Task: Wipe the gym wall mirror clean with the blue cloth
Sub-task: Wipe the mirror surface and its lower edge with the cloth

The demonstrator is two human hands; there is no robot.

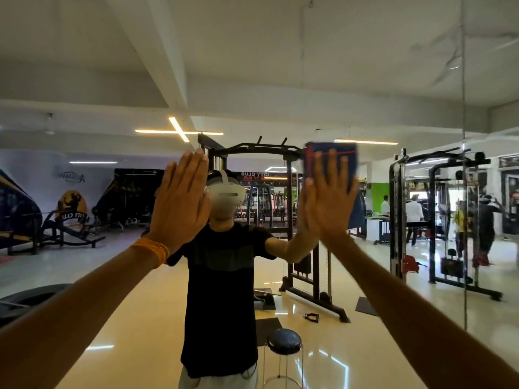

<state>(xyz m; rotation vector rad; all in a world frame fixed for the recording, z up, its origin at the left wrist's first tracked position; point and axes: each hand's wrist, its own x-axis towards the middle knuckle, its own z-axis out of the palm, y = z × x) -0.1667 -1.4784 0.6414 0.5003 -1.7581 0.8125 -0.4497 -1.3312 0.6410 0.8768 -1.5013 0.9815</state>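
At two o'clock on the mirror (280, 80), your right hand (328, 200), fingers straight, presses the blue cloth (348, 167) flat for full contact; at nine o'clock your left hand (179, 200), flat and empty, apparently braces you.

On my feed both forearms (84, 299) are bare. A bundle of orange threads (151, 252) circles the wrist below the left hand (179, 203). Reflected ahead, I see a black short-sleeved T-shirt (222, 290) with a duller grey band across the chest, a white headset (226, 196) with a white strap over the crown, and pale trousers (188, 381) at the waist.
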